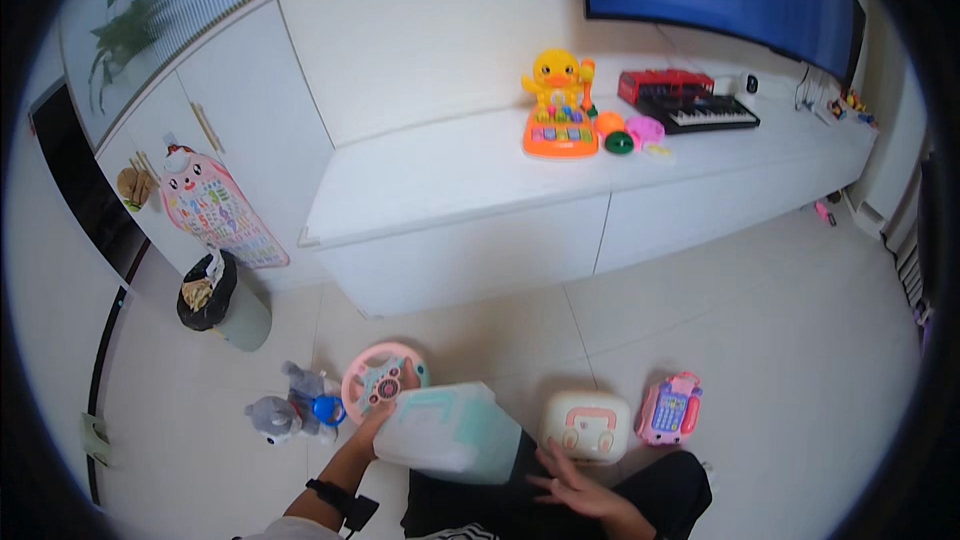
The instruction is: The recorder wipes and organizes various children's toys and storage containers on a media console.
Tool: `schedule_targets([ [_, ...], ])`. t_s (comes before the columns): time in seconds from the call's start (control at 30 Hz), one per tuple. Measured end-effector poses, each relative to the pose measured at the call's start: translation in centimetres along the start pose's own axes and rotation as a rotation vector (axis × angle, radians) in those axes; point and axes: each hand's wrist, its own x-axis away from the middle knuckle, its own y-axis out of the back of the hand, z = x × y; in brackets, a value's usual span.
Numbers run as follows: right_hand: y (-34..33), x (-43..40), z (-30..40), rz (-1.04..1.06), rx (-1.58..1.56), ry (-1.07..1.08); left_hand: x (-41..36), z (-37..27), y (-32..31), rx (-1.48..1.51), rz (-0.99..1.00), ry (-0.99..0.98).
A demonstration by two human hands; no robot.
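Observation:
My left hand (380,414) grips the left end of a translucent white plastic box (450,439) with mint-green parts, held tilted above my lap. Fingertips show behind its upper left edge, in front of a pink and mint toy steering wheel (373,364) on the floor. My right hand (568,481) is spread and holds nothing, just right of the box. Beyond its fingertips lies a cream toy case (585,409) with a pink handle. A pink and purple toy phone (672,411) lies further right. A grey plush dog (276,417) with a blue ring-like item (328,410) lies left of the wheel.
A lined trash bin (244,315) stands at the left by the cabinets, beneath a pink number chart (217,206). A long white cabinet (450,187) runs ahead, bearing a duck toy (559,109), a red box (660,82) and a small keyboard (697,116). A television (712,0) hangs above.

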Motion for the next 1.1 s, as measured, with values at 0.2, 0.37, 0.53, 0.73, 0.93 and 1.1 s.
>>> schedule_targets([
  [0.2,-1.8,-1.6,-3.2,-0.102,-0.164,0.004,2.5,1.3,-4.2,-0.199,-0.086,0.077],
  [0.37,2.5,-1.6,-6.5,-0.046,0.098,0.184,4.3,1.2,-8.0,-0.128,-0.040,0.143],
  [0.53,1.9,3.6,3.5,-0.314,0.434,0.282,5.8,-1.6,-12.5,-0.230,0.367,0.025],
  [0.73,-0.4,13.6,12.3,-0.884,0.761,0.334,1.3,-2.8,-21.7,-0.885,0.821,-0.410],
  [0.93,-3.6,30.6,15.9,-1.538,0.989,0.102,-0.1,7.4,-32.8,-0.502,1.311,-0.490],
  [1.1,-12.2,40.5,21.5,-1.942,1.121,-0.122,6.9,10.7,-38.1,-0.501,1.733,-0.408],
])
